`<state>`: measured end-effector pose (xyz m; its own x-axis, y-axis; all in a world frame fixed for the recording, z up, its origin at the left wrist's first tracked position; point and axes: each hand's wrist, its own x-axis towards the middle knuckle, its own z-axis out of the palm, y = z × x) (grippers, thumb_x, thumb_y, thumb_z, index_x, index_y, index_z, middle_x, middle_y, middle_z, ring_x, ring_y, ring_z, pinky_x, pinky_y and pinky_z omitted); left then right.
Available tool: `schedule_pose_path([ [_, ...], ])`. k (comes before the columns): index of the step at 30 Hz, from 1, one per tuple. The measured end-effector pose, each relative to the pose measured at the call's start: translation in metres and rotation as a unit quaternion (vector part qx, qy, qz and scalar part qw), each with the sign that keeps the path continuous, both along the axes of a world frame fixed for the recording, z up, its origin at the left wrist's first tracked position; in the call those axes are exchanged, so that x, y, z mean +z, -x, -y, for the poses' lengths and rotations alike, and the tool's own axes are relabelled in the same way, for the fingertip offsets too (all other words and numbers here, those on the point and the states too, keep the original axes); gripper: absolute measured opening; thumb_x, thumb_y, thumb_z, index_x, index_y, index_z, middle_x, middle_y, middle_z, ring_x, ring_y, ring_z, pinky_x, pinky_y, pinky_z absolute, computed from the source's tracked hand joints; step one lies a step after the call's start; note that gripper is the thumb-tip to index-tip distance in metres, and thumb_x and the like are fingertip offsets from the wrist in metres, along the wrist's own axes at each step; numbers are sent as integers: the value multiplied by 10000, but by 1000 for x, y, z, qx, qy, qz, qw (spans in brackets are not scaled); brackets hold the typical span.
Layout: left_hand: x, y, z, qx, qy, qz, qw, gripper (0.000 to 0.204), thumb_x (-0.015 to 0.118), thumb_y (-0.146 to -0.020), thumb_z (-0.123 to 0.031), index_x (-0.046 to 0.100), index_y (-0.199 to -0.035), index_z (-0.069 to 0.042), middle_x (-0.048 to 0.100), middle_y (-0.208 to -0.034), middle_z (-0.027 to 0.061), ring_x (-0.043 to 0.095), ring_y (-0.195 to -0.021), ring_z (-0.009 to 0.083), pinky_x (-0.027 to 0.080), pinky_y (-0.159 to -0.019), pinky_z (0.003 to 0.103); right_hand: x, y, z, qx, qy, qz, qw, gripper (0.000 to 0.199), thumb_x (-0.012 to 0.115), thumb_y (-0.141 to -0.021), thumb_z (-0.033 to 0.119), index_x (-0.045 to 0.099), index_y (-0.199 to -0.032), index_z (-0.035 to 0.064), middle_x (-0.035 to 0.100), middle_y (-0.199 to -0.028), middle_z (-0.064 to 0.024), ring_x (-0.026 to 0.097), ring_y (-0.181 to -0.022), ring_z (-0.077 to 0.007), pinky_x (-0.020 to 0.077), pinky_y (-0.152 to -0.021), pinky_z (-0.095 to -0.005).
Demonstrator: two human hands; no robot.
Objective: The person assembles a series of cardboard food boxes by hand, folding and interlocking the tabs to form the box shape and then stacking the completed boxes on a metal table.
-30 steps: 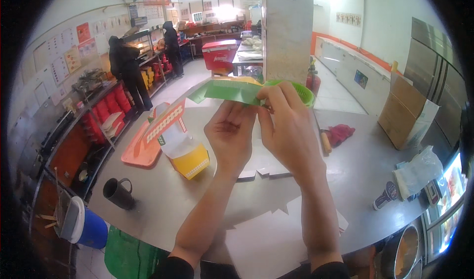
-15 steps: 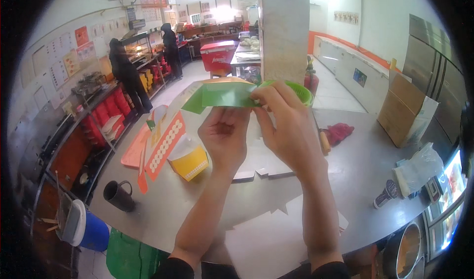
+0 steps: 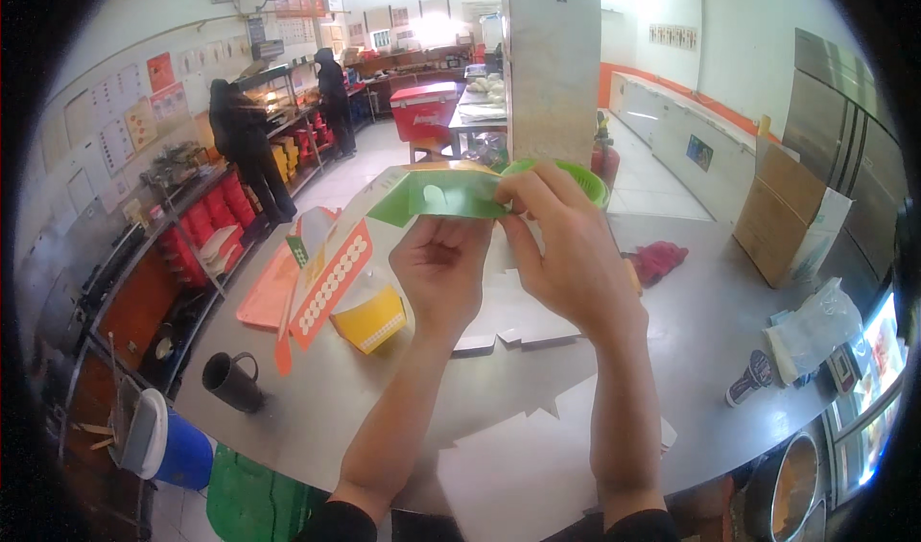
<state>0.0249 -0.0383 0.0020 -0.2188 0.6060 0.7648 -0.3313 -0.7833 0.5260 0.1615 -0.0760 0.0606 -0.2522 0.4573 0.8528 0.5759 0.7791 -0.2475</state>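
A folding cardboard box (image 3: 331, 288), printed green and orange with a row of white circles, is held up over the steel table. My left hand (image 3: 443, 264) grips it from below, palm up, its fingertips hidden behind the green panel (image 3: 451, 197). At that panel's right end, my right hand (image 3: 566, 245) pinches the cardboard between thumb and fingers. Beneath the box, left of my left wrist, is a small yellow carton (image 3: 370, 319). Flat white cardboard sheets (image 3: 523, 465) lie under my right forearm, and more white cardboard (image 3: 518, 312) rests between my wrists.
A dark mug (image 3: 232, 381) stands at the table's left edge, near a pink tray (image 3: 267, 294). Behind my right hand is a green basket (image 3: 587, 182). To the right are a red cloth (image 3: 660, 262), a brown carton (image 3: 789, 211) and a plastic bag (image 3: 815, 331). Two people stand far left.
The box and both hands have shifted slightly right and down. The green panel has tilted a little, and a bright spot now shows on it.
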Motion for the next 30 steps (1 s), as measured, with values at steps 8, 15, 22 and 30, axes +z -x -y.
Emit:
schedule_pose_path([
  [8,5,7,2,21,-28,-10,999,369,640,-958,96,600,-1325,87,720,-1214,133,679,-1106,149,556,-946,273,-5,4,-13,31,-106,-42,993,145,707,-855,4,634,-978,32,600,-969,-125,642,-896,-330,518,-770,-422],
  [15,8,12,-1,-124,-15,16,992,426,639,-980,64,544,-1394,95,690,-1282,193,680,-1165,214,573,-1028,345,2,7,0,37,-24,-145,989,97,743,-865,19,723,-960,18,644,-915,-113,646,-840,-248,517,-745,-343],
  [22,6,8,0,-153,19,55,986,435,680,-939,89,579,-1362,79,700,-1255,200,694,-1140,222,591,-1009,354,6,2,4,49,39,-152,986,112,766,-876,53,750,-983,23,656,-918,-90,626,-818,-194,511,-756,-315],
  [30,-2,17,-8,-185,0,84,979,410,676,-933,101,610,-1335,56,714,-1244,170,692,-1138,200,577,-1003,326,4,11,2,83,27,-138,987,103,748,-863,15,730,-965,16,643,-901,-93,639,-815,-210,505,-740,-325],
])
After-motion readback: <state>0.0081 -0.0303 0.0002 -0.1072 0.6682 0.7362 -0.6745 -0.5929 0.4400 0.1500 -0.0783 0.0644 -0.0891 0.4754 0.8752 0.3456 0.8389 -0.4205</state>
